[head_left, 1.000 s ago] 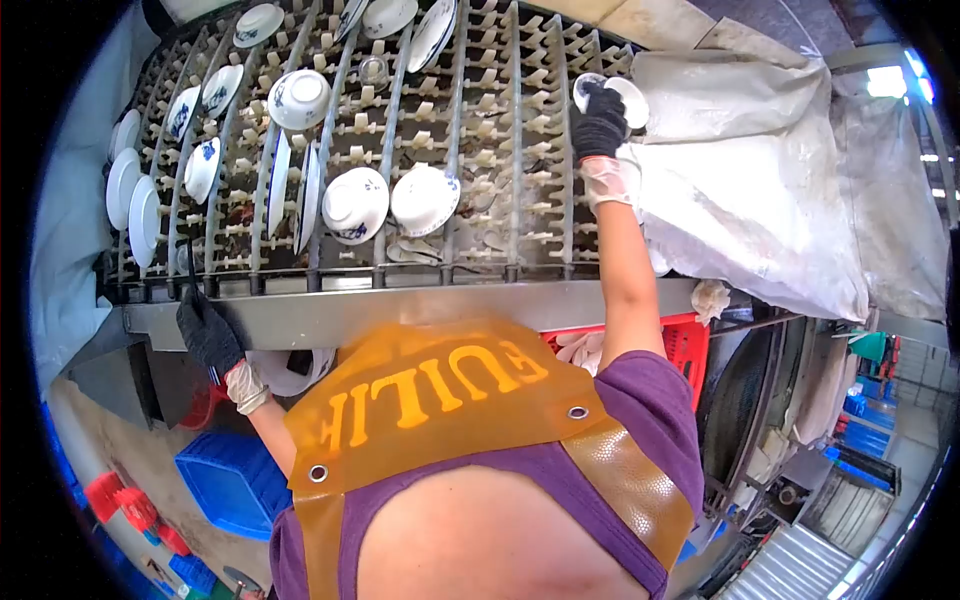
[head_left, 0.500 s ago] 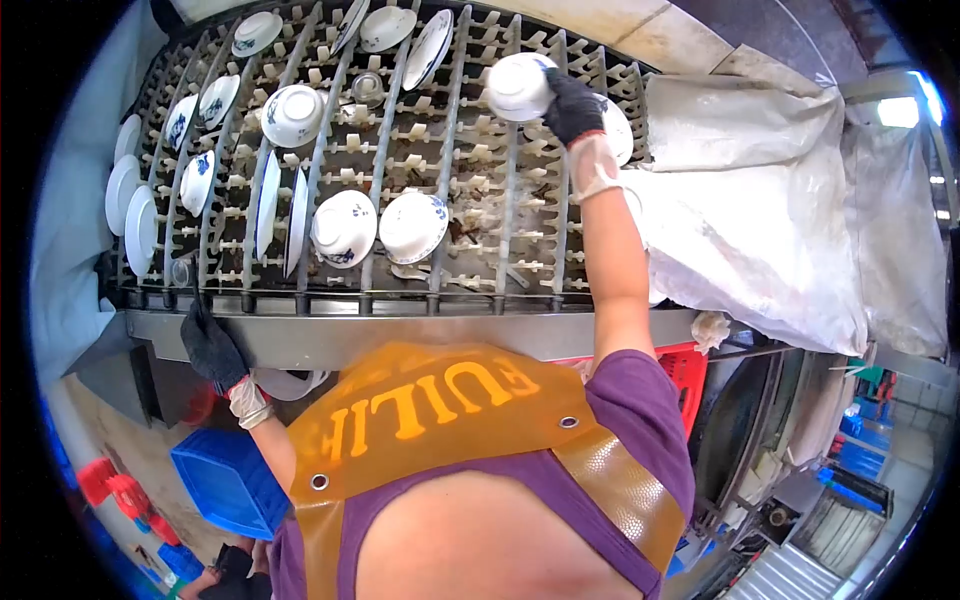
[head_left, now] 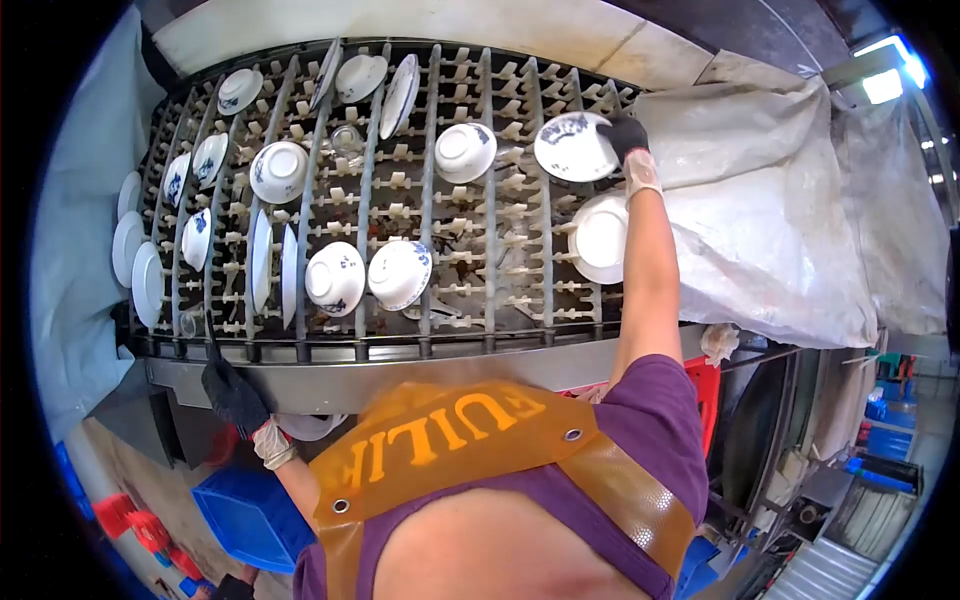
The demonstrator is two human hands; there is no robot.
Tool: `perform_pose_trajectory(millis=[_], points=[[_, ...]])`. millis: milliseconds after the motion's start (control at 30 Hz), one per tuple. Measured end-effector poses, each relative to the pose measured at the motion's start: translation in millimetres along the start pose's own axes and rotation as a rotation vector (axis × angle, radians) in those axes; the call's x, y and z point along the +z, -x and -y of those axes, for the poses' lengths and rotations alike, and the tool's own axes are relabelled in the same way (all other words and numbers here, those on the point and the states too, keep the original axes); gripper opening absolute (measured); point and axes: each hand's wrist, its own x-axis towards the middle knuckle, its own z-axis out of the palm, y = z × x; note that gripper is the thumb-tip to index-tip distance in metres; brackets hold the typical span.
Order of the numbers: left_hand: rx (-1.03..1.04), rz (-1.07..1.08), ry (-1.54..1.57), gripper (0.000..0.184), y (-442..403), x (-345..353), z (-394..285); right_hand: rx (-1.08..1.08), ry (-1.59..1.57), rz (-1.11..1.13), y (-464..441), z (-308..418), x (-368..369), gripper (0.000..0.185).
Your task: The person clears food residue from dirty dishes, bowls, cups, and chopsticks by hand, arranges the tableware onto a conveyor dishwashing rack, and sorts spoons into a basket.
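My right hand [head_left: 624, 138], in a dark glove, grips the right rim of a white plate [head_left: 573, 148] with blue decoration at the right end of the pegged conveyor rack [head_left: 490, 260]. Below that plate, a plain white dish [head_left: 598, 240] sits partly behind my forearm. A white bowl [head_left: 465, 152] rests on the pegs to the left. My left hand [head_left: 235, 392], also gloved, lies at the steel front edge [head_left: 330, 375] with fingers stretched toward the rack; it holds nothing that I can see. Near its fingertips is a small clear cup [head_left: 190, 322].
Several bowls [head_left: 334, 278] and plates [head_left: 147, 284] stand along the rack's left and middle. A whitish plastic sheet [head_left: 750, 240] hangs at the right. A blue crate [head_left: 250, 515] is at the lower left, and red plastic [head_left: 705, 400] shows beside my right sleeve.
My right hand has let go of the white bowl, which now sits on the rack, and has moved right onto the blue-patterned plate. The view has shifted; my left hand stays at the edge.
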Motion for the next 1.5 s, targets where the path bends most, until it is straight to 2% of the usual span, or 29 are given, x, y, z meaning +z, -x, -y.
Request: perform_pose_trajectory(millis=[67, 167, 233, 300, 367, 433, 500, 533, 633, 700, 767, 800, 833, 933, 967, 1033, 1067, 1100, 1133, 1167, 1233, 1267, 1300, 1367, 1400, 1433, 1500], points=[[0.023, -0.002, -0.002, 0.021, 2.2, -1.9, -7.5, -0.073, -0.146, -0.155, 32.2, 55.4, -33.7, 0.047], [0.010, 0.005, 0.029, 0.022, 8.5, 0.8, -4.7, -0.190, -0.297, -0.438, 51.4, 91.4, -24.7, 0.042], [-0.033, 0.010, 0.063, 0.022, 9.5, 0.7, -5.1, -0.254, -0.265, -0.436, 64.9, 83.6, -30.1, 0.043], [0.072, -0.011, 0.050, 0.022, 13.8, -2.5, -11.4, -0.271, -0.148, -0.160, 117.5, 76.2, -53.9, 0.049], [0.057, -0.033, 0.059, 0.022, 13.1, -4.4, -23.9, -0.146, 0.133, 0.120, 148.0, 39.1, -47.3, 0.059], [0.045, -0.047, 0.058, 0.023, 16.9, -3.0, -27.2, -0.273, 0.032, 0.207, 183.8, 0.1, -37.1, 0.070], [0.039, -0.032, 0.069, 0.023, 19.4, -1.1, -22.5, -0.148, -0.157, 0.085, 203.4, -15.8, -34.3, 0.077], [-0.005, -0.016, 0.091, 0.022, 19.6, -3.7, -29.7, -0.201, -0.109, 0.069, 209.8, -13.4, -39.4, 0.077], [-0.064, -0.039, 0.109, 0.021, 23.5, 1.7, -33.3, -0.296, -0.120, -0.031, 252.5, 56.3, -72.8, 0.067], [-0.055, -0.028, 0.125, 0.021, 26.2, 6.6, -27.6, -0.461, -0.195, -0.034, 265.8, 80.6, -81.7, 0.049], [-0.050, -0.018, 0.137, 0.020, 29.4, 7.3, -24.6, -0.647, -0.061, -0.008, 272.9, 95.3, -86.7, 0.037], [-0.014, -0.018, 0.146, 0.023, 30.4, 7.5, -24.7, -0.735, 0.172, 0.030, 275.2, 107.9, -91.3, 0.025], [0.020, -0.020, 0.161, 0.026, 30.7, 7.8, -25.4, -0.840, 0.274, 0.018, 278.8, 114.2, -91.0, 0.017], [0.032, -0.008, 0.093, 0.026, 32.7, 5.1, -29.5, -1.045, 0.462, 0.019, 270.1, 117.3, -65.1, 0.006], [0.036, 0.002, 0.062, 0.026, 34.6, 4.9, -31.0, -1.111, 0.474, -0.019, 264.4, 118.2, -58.1, 0.012], [0.039, 0.003, 0.076, 0.026, 37.2, 5.9, -32.3, -1.158, 0.324, -0.237, 250.0, 116.2, -46.3, 0.020], [0.042, -0.002, 0.090, 0.026, 37.2, 6.2, -33.6, -1.023, 0.184, -0.197, 235.8, 111.7, -45.0, 0.032], [0.039, -0.005, 0.093, 0.026, 37.3, 5.2, -38.0, -0.679, 0.077, 0.014, 210.8, 106.4, -46.9, 0.040], [0.036, -0.007, 0.076, 0.024, 37.8, 1.6, -45.5, -0.780, 0.099, -0.220, 205.6, 83.3, -56.1, 0.045], [0.036, -0.007, 0.059, 0.022, 37.9, -0.9, -51.8, -0.504, 0.145, -0.142, 196.4, 66.9, -61.2, 0.046], [0.044, 0.018, 0.044, 0.022, 38.8, -5.3, -60.2, -0.323, 0.226, -0.020, 168.3, -19.4, -36.7, 0.062], [0.043, 0.045, 0.025, 0.022, 39.8, -6.2, -62.4, -0.233, 0.202, 0.125, 150.0, -64.6, -17.8, 0.067], [0.048, 0.040, 0.041, 0.022, 40.7, -4.6, -61.0, -0.221, 0.048, 0.125, 149.2, -76.5, -17.0, 0.068], [0.052, 0.031, 0.065, 0.022, 43.2, -0.6, -57.7, -0.155, -0.088, 0.153, 164.8, -56.4, -47.7, 0.064], [0.046, 0.001, 0.086, 0.023, 44.7, 2.8, -56.1, -0.277, -0.164, -0.028, 173.1, -52.8, -50.1, 0.058], [0.057, 0.005, 0.092, 0.023, 46.0, 5.3, -57.9, -0.270, -0.085, -0.092, 191.2, -20.9, -71.2, 0.054], [0.009, 0.013, 0.034, 0.025, 47.7, 5.4, -59.3, -0.370, -0.164, -0.136, 208.8, 12.4, -92.1, 0.046]])
